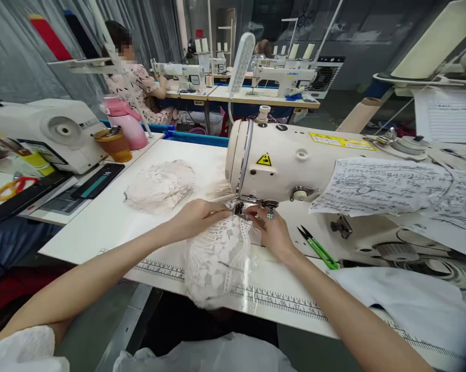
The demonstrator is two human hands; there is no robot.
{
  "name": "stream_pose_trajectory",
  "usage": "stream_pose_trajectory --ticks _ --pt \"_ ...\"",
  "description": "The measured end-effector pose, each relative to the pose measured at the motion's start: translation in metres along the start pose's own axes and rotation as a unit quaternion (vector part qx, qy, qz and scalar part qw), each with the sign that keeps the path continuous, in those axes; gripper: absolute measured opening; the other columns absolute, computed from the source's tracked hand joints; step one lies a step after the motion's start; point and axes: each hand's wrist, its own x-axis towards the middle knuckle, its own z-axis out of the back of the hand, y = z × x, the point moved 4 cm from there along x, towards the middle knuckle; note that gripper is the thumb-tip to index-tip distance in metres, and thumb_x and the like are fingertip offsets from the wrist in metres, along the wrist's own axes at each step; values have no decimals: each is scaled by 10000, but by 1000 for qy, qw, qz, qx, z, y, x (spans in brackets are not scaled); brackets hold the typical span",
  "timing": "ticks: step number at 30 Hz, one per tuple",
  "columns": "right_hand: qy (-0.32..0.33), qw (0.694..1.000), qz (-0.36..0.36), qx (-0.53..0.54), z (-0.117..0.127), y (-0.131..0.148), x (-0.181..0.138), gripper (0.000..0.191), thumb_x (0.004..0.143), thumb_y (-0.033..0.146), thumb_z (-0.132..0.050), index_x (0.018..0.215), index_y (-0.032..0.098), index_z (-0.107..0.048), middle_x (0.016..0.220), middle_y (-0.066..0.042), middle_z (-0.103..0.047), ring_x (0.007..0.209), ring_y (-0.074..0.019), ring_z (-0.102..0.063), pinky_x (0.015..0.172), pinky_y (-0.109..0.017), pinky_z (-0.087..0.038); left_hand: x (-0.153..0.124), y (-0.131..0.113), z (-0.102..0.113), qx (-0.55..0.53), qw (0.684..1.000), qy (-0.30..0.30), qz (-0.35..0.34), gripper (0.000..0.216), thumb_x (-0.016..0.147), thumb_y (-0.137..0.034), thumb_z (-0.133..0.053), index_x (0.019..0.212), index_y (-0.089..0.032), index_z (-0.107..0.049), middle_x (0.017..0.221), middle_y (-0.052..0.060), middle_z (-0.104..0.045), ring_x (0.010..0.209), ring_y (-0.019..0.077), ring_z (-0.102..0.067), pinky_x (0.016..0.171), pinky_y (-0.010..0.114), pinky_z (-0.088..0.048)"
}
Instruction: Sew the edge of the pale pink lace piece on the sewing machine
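A piece of white lace fabric (217,261) lies under the needle area of a white sewing machine (287,155) and hangs over the table's front edge. My left hand (201,217) grips the lace on the left side of the presser foot (239,207), its fingers close together. Right of the foot, my right hand (270,230) pinches the fabric's upper edge with curled fingers. The fingertips of both hands are partly hidden by the lace and machine parts. Behind my left hand rests a loose heap of pale lace (161,185).
Green-handled thread snips (318,248) lie right of my right hand. Handwritten paper (380,186) hangs on the machine. White cloth (407,299) lies front right. A pink bottle (126,124) and brown cup (114,144) stand back left. A person (134,85) sits at another machine.
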Motion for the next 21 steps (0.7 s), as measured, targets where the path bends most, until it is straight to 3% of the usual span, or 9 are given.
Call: stream_pose_trajectory --ticks 2,4,6,9,12,14,21 --pt "-17 1000 -23 -9 0 -6 1 276 892 184 -427 1004 202 -678 974 -59 -697 820 -212 -616 689 -319 -468 7 11 -14 124 991 -46 -4 326 982 -429 -460 965 -190 -681 892 35 -678 684 151 -603 569 241 -426" --pt "-25 999 -38 -13 0 -9 1 303 871 144 -412 984 199 -687 989 -57 -696 849 -215 -622 724 -329 -476 6 10 -24 210 972 -91 -61 278 989 -356 -464 1029 -178 -673 1020 66 -676 812 186 -636 652 278 -492" --pt "-23 999 -30 -13 1 -9 0 328 853 108 -411 968 214 -699 967 -37 -702 881 -209 -627 770 -330 -479 0 0 -36 231 956 -91 -156 280 1008 -289 -418 1094 -154 -648 1100 77 -666 952 202 -639 769 316 -534" --pt "-14 997 59 -39 4 2 -2 358 861 75 -406 941 236 -715 916 -10 -712 860 -178 -633 810 -321 -464 -10 -10 -56 240 937 -63 -247 334 1013 -288 -402 1220 -93 -577 1239 111 -619 1122 231 -600 880 352 -544" --pt "-18 979 173 -106 6 15 -8 360 876 53 -411 937 233 -717 908 10 -721 799 -135 -628 773 -302 -435 -11 -8 -70 266 926 -65 -259 408 1009 -322 -416 1301 -57 -517 1318 148 -563 1223 269 -542 968 392 -513" --pt "-24 966 209 -151 6 19 -10 335 869 46 -446 980 224 -707 943 18 -723 794 -123 -621 724 -296 -410 -8 -2 -73 279 924 -71 -250 423 1007 -329 -424 1326 -63 -504 1329 151 -552 1242 272 -528 996 398 -497" --pt "-10 945 196 -262 4 12 -6 314 875 51 -477 1056 196 -688 1111 -6 -705 806 -141 -623 744 -317 -395 -2 11 -67 310 924 -61 -217 432 1025 -315 -314 1367 -113 -485 1406 110 -484 1248 276 -522 1009 410 -486"
